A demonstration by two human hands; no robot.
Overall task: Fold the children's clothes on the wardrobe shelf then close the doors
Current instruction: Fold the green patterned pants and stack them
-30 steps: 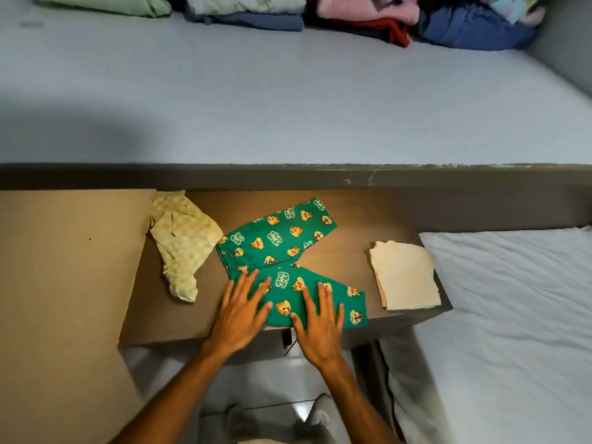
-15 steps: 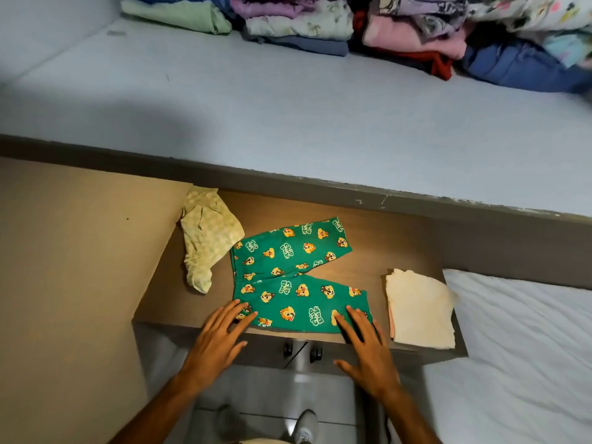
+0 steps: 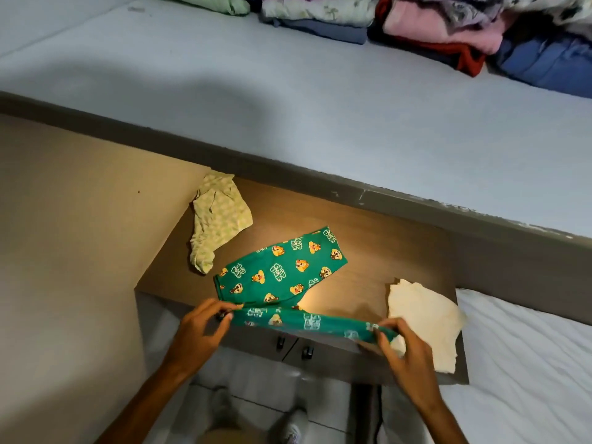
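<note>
Shelf (image 3: 384, 238) w/ green trousers (image 3: 282, 270)

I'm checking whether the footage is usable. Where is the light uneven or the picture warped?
Head view: a bright warm patch on the brown shelf beside the green trousers; a broad soft shadow across the upper shelf; wide-angle bend along that shelf's edge.

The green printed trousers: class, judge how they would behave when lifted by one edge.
Probably floppy: the green printed trousers sag between the left hand and right hand. Likely light, since fingertip pinches raise the edge. Unlikely to roll.
</note>
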